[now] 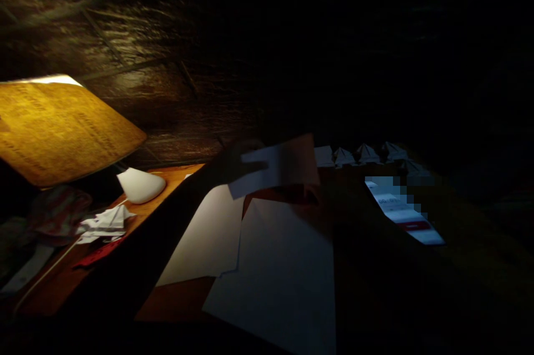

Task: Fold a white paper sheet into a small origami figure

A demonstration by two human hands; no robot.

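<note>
A small folded piece of white paper (pixel 275 164) is held up above the table. My left hand (pixel 247 153), mostly in shadow, grips its left end, with a dark finger lying across the face of the paper. At the lower right corner of the piece, my right hand (pixel 311 196) shows faintly and seems to pinch the edge; its fingers are hard to make out. Beneath both hands lie a large white sheet (pixel 283 266) and, overlapping at its left, another pale sheet (pixel 208 238).
A lit lamp with a yellow shade (pixel 62 127) and white base (pixel 142 185) stands at left. Crumpled or folded paper (pixel 109 222) and a red item (pixel 98 252) lie near it. Several folded paper shapes (pixel 367 153) line the back; a glowing phone (pixel 404 213) lies at right.
</note>
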